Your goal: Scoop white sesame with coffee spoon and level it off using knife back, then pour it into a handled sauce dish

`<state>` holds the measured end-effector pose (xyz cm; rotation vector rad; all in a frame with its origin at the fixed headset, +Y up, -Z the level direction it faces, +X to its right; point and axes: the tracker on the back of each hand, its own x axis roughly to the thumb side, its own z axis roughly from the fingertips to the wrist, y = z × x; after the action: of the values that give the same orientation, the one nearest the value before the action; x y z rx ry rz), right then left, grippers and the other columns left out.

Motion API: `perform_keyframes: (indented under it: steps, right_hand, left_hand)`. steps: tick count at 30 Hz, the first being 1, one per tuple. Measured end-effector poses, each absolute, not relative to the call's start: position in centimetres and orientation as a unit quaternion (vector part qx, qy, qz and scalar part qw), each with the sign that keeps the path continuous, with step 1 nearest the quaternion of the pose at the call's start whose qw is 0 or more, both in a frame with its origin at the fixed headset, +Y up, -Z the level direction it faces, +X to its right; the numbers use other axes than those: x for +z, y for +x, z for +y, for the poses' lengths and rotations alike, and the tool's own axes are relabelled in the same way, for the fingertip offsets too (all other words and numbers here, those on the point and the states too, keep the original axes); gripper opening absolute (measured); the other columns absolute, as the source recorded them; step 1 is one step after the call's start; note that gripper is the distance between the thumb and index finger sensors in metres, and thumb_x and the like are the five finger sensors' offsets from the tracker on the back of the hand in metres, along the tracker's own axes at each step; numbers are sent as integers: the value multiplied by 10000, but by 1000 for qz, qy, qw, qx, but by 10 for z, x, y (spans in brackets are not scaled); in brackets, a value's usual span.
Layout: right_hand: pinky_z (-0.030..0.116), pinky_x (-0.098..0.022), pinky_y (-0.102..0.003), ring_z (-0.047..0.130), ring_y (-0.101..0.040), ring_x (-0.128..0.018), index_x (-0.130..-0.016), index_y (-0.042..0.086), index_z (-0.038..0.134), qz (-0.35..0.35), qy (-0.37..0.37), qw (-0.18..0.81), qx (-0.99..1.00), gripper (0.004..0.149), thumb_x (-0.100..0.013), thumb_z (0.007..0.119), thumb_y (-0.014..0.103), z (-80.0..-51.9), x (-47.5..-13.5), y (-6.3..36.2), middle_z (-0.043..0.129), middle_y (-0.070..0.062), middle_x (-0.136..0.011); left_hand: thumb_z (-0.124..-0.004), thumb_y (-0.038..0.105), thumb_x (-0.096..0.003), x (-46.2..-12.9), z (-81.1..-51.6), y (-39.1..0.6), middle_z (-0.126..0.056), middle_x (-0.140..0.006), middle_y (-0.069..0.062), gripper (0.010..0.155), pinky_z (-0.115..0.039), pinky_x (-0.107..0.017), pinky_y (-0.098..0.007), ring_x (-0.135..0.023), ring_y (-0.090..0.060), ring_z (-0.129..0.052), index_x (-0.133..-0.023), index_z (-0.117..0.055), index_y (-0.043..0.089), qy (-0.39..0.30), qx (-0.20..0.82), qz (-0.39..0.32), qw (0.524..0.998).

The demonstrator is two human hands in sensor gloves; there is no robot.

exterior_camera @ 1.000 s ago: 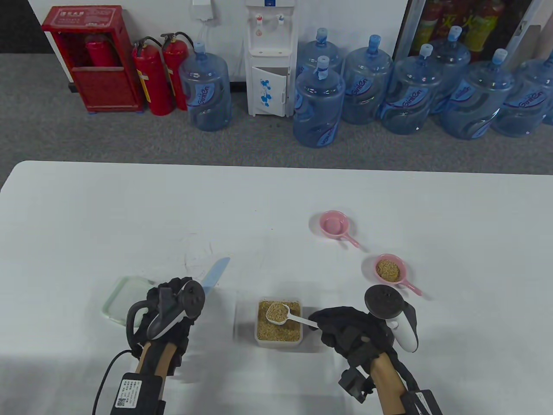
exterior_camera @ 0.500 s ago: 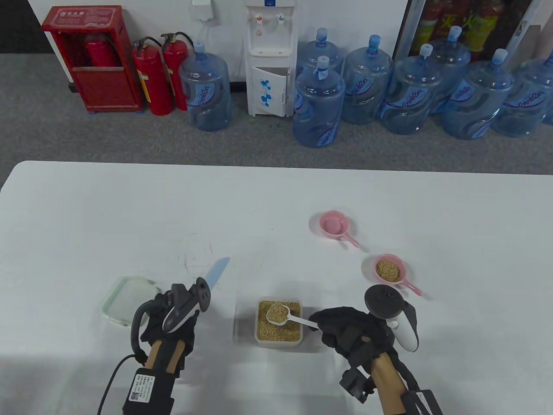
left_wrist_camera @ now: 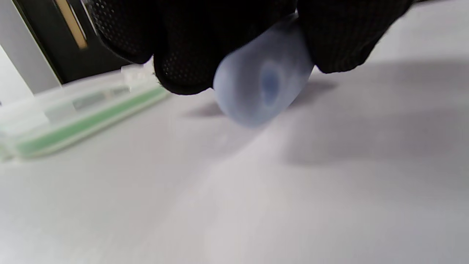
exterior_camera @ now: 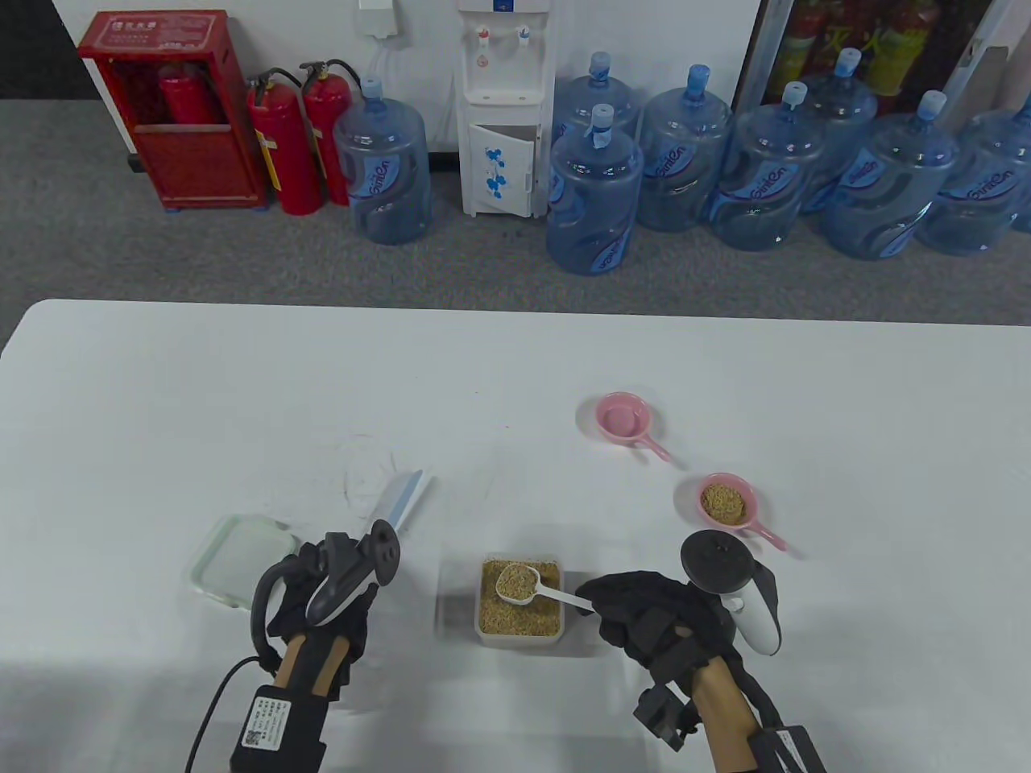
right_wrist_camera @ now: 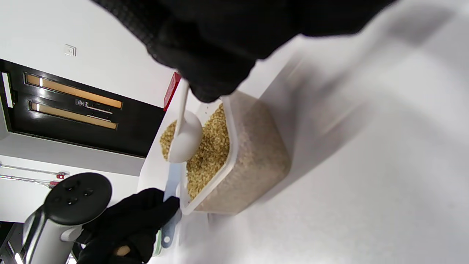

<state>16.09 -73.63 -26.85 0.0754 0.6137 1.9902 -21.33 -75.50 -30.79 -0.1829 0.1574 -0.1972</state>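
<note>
My right hand [exterior_camera: 644,604] pinches the handle of a white coffee spoon [exterior_camera: 519,584], its bowl heaped with sesame above the clear sesame container [exterior_camera: 519,638]; the right wrist view shows the spoon [right_wrist_camera: 185,137] over the container [right_wrist_camera: 242,161]. My left hand [exterior_camera: 322,588] grips the handle of a light blue knife [exterior_camera: 403,499], whose blade points away up the table, left of the container. The knife's handle end [left_wrist_camera: 262,88] sticks out below my curled fingers in the left wrist view. Two pink handled sauce dishes stand at the right: an empty one [exterior_camera: 622,419] and one holding sesame [exterior_camera: 725,503].
The container's green-rimmed lid [exterior_camera: 233,555] lies flat on the white table [exterior_camera: 242,386] just left of my left hand, also seen as a lid [left_wrist_camera: 73,117] in the left wrist view. Water bottles and fire extinguishers stand on the floor beyond the far table edge.
My left hand has turned its wrist and shifted slightly right, and the knife blade has rolled and lifted a little. The right hand and the spoon have stayed still.
</note>
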Motion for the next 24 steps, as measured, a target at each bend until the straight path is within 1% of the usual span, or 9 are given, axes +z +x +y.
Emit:
perform_keyframes:
  steps: [2,3,8,12,14,17,20,24]
  right_hand:
    - [848,-181,-308,884,-51,-215,-959,99,849,253,31,504,825,423,-606,700,281,-736,-269,161,977,-46,-507]
    - [848,-181,-308,885,-51,-215,-960,97,848,253,31,504,825,425,-607,700,282,-736,-268,161,977,-47,-507]
    - [848,-181,-309,884,-52,-215,-960,96,848,252,31,503,826,425,-607,700,281,-736,-268,161,976,-47,-507]
    - [848,-181,-309,884,-53,-214,-960,97,848,249,30,502,828,424,-607,701,281,-735,-269,162,977,-47,-506]
    - [848,-181,-308,884,-52,-214,-960,97,848,249,29,502,828,424,-607,700,280,-735,-269,163,976,-47,-507]
    - [848,-181,-309,884,-53,-216,-960,95,848,247,27,500,830,425,-607,701,280,-735,-269,163,976,-48,-507]
    - [849,-181,-310,885,-54,-215,-959,95,849,243,27,496,833,425,-605,702,279,-734,-269,163,977,-47,-507]
    - [847,-186,-319,885,-64,-222,-964,90,847,244,28,495,834,425,-605,704,267,-734,-269,163,976,-60,-514]
  left_hand:
    - [-803,493,-497,-305,-745,-211,-943,-767,-13,444,-726,-680,-544,-712,-262,-968,-848,-849,224,-56,-76,70,993]
    - [-799,491,-499,-303,-742,-210,-942,-766,-12,439,-724,-681,-545,-711,-262,-967,-845,-850,225,-50,-64,64,995]
    - [-795,490,-503,-291,-726,-197,-942,-757,-12,431,-727,-679,-542,-705,-258,-967,-840,-855,228,-47,11,11,999]
    - [-779,496,-510,-274,-711,-177,-928,-751,-6,427,-722,-683,-539,-701,-246,-957,-840,-841,232,-69,91,-64,991]
    - [-759,501,-519,-266,-706,-168,-908,-743,-1,425,-715,-686,-541,-693,-234,-945,-843,-817,232,-77,115,-99,985]
    - [-751,502,-524,-256,-704,-154,-905,-730,1,422,-724,-678,-539,-671,-223,-949,-845,-810,234,-114,139,-140,974]
    - [-755,504,-524,-251,-705,-144,-915,-717,4,423,-738,-668,-532,-648,-214,-962,-848,-815,238,-146,163,-167,961]
    - [-774,506,-517,-245,-704,-136,-947,-687,3,424,-760,-652,-521,-614,-207,-985,-838,-855,242,-153,170,-181,957]
